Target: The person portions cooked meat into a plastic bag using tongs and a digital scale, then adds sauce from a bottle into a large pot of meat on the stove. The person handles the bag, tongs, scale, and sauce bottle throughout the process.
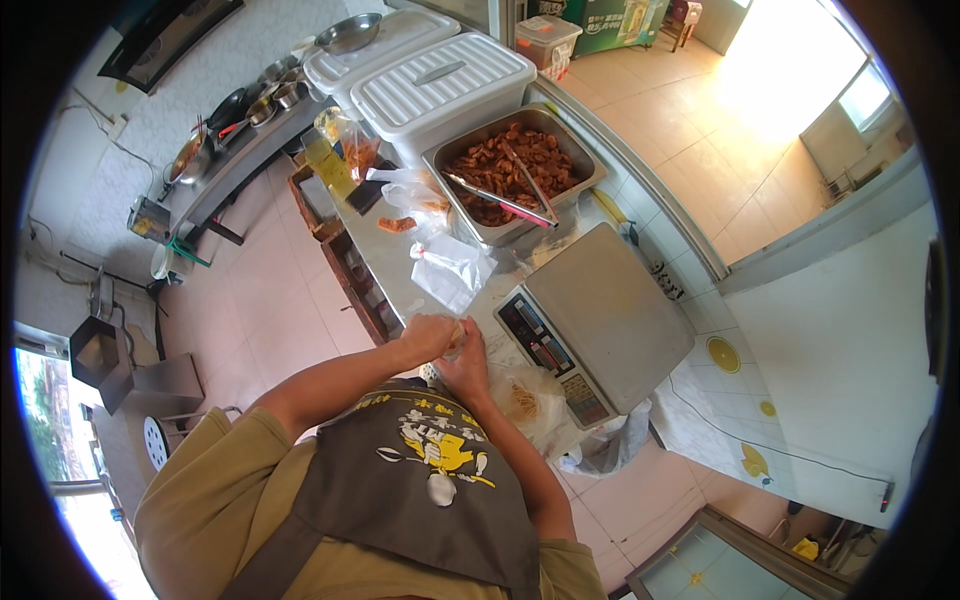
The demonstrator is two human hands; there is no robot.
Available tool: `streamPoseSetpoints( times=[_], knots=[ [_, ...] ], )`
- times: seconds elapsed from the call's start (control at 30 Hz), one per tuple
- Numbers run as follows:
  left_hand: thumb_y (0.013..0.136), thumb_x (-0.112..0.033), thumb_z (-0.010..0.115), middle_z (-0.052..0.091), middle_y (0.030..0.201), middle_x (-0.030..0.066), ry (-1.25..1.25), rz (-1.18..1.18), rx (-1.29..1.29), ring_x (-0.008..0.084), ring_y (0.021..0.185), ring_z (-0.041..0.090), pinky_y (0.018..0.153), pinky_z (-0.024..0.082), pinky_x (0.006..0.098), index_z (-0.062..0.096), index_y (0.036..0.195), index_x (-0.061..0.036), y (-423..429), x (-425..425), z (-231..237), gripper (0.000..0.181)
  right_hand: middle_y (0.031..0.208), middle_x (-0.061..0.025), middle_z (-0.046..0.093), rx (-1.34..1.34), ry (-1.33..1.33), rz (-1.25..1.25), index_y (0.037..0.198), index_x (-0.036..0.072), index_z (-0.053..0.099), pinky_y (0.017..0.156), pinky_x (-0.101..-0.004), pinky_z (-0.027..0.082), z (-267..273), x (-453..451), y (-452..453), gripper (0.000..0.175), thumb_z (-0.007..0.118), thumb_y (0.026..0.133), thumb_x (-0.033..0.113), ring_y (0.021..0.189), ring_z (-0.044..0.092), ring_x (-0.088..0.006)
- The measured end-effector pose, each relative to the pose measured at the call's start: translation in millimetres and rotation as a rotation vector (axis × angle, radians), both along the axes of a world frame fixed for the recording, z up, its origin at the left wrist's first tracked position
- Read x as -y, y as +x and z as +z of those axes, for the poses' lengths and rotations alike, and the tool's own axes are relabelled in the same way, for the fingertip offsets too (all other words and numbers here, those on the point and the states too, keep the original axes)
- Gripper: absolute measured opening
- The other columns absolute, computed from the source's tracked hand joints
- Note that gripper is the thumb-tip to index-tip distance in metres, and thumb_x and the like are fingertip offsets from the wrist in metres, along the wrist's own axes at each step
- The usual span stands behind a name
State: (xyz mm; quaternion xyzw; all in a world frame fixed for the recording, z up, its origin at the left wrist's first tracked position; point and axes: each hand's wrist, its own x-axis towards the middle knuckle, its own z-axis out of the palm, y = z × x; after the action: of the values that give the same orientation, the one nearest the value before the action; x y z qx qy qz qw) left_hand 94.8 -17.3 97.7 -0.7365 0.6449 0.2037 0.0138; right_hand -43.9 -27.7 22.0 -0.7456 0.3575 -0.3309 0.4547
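My left hand (431, 337) and my right hand (465, 367) meet at the near edge of the worktop, in front of my apron. Between them is a small piece of clear plastic (454, 339), perhaps the neck of a bag; fingers hide most of it. Just beyond lies a clear plastic bag (454, 274) with a red tie at one corner. To the right of my hands stands a digital weighing scale (611, 315) with a bare metal plate. Beside my right forearm a thin plastic bag (529, 397) holds tan loops that look like rubber bands.
Behind the scale, a steel tray (491, 238) holds reddish-brown sliced food (517, 161) with tongs (502, 201) resting across it. White lidded tubs (442, 90) stand farther back. A loose brown piece of food (396, 224) lies by open wooden drawers (352, 281). Pans (191, 157) line the left counter.
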Motion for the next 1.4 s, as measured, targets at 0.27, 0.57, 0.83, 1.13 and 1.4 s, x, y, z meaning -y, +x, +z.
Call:
streamPoseSetpoints(
  times=[0.27,0.57,0.83,1.13,1.4],
  knots=[
    [0.08,-0.01,0.063,0.071,0.092,0.0157,-0.089,-0.121,-0.054,0.035,0.083,0.069,0.073,0.054,0.0462,0.067,0.097,-0.0063,17,-6,20,0.018,0.136,-0.0245,0.048,0.016,0.058,0.024,0.143,-0.005,0.03,0.109,-0.0448,0.036,8,3,-1,0.098,0.086,0.065,0.014,0.126,0.046,-0.0397],
    [0.075,-0.001,0.065,0.069,0.104,0.0135,-0.031,-0.352,-0.166,0.0287,0.11,0.063,0.116,0.025,0.0532,0.058,0.118,-0.0096,22,-22,21,0.045,0.136,-0.0225,0.049,0.019,0.103,0.016,0.142,-0.004,0.032,0.11,-0.0471,0.033,4,1,-1,0.098,0.087,0.063,0.016,0.127,0.044,-0.0407],
    [0.074,-0.002,0.065,0.069,0.108,0.0114,-0.002,-0.442,-0.086,0.0269,0.112,0.063,0.118,0.022,0.0539,0.061,0.115,-0.0112,21,-23,15,0.043,0.135,-0.0224,0.05,0.028,0.112,0.012,0.141,-0.004,0.033,0.109,-0.0465,0.035,4,2,0,0.096,0.086,0.063,0.013,0.126,0.045,-0.0407],
    [0.082,-0.009,0.064,0.065,0.115,0.0112,-0.054,-0.416,-0.178,0.024,0.119,0.058,0.114,0.021,0.0629,0.058,0.122,-0.0099,36,-39,15,0.04,0.125,-0.0185,0.057,-0.244,0.022,0.203,0.13,0.002,0.051,0.102,-0.0445,0.042,67,40,-48,0.06,0.073,0.075,0.009,0.118,0.052,-0.0377],
    [0.091,-0.017,0.058,0.066,0.099,0.0087,-0.126,-0.512,-0.184,0.0231,0.11,0.063,0.114,0.019,0.0653,0.059,0.119,-0.0107,30,-41,-7,0.029,0.095,-0.0132,0.068,-0.57,-0.112,0.298,0.098,0.004,0.069,0.081,-0.0465,0.051,47,60,-79,0.02,0.062,0.08,0.005,0.092,0.064,-0.0361]
  ],
)
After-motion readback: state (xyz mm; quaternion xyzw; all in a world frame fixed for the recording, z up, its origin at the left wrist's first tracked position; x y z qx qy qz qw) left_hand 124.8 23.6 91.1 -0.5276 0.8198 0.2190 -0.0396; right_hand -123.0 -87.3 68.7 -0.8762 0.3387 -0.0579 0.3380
